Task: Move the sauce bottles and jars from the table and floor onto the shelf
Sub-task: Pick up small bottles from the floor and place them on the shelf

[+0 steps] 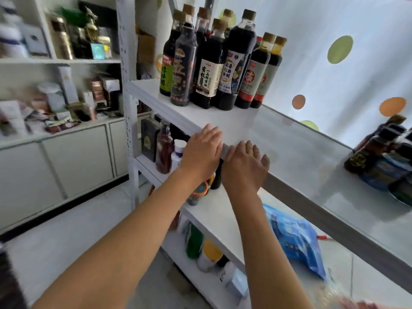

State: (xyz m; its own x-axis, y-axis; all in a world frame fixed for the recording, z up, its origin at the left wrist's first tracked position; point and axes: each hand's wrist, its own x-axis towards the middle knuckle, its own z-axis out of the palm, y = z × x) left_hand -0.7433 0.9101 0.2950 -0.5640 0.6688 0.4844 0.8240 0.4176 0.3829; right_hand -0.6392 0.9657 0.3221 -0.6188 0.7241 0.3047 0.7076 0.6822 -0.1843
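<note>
Several dark sauce bottles (209, 63) with tan caps stand in a cluster at the left end of the white shelf (289, 148). More dark bottles (379, 150) lie or lean at its right end. My left hand (204, 150) and my right hand (245, 166) hover side by side at the shelf's front edge, fingers straight, holding nothing. On the board below stand a reddish-brown bottle (163, 150), a white bottle (178, 152) and a jar with an orange lid (198, 194), partly hidden by my left wrist.
A blue plastic bag (296, 239) lies on the lower board. Green, yellow and white containers (205, 248) sit on the bottom board. White cabinets with cluttered shelves (66, 90) fill the left wall. A dotted curtain (334, 52) hangs behind the shelf.
</note>
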